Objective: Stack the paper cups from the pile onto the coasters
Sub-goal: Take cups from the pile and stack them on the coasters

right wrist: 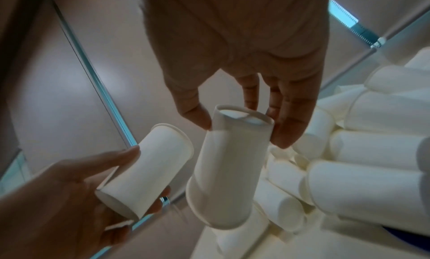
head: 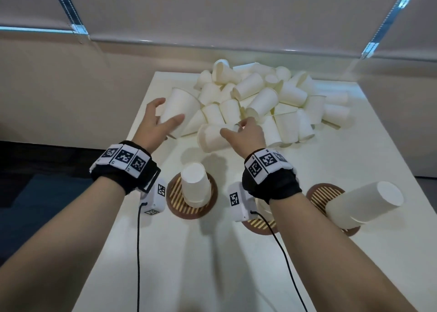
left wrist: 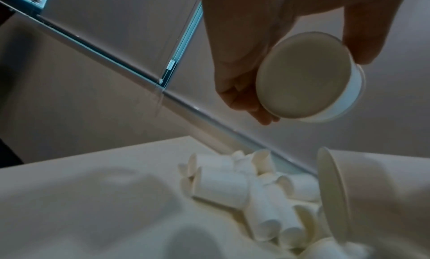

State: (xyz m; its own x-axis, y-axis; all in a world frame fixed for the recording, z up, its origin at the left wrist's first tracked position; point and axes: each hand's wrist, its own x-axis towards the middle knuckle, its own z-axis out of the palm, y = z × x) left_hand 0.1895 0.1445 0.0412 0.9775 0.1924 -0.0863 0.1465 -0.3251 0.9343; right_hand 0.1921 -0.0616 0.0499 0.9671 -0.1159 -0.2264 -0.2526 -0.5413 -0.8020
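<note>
**Both hands lift cups from the heap as three coasters wait**

A white rectangular tabletop (head: 236, 252) fills the centre of the head view, with a loose pile of white paper cups (head: 272, 99) lying on their sides across its upper middle. Nearer the bottom edge sit three round brown coasters with pale slatted tops: the left coaster (head: 175, 193) carries a short stack of upturned cups (head: 195, 185), the right coaster (head: 318, 196) another stack (head: 364, 203), and the middle one is mostly hidden behind the right wrist. At centre left, the left hand (head: 153, 122) has thumb and fingers curled round the base end of one white paper cup (head: 179, 106), mouth pointing away. At centre, the right hand (head: 246, 134) pinches the base rim of a second cup (head: 212, 138) between thumb and fingertips (right wrist: 286, 126); the right wrist view shows this cup hanging mouth down, clear of the heap.

To do this step well, each cup probably wants a light grip near the stiff base so the thin wall does not buckle, then turning mouth down and lowering squarely over a stack top.
</note>
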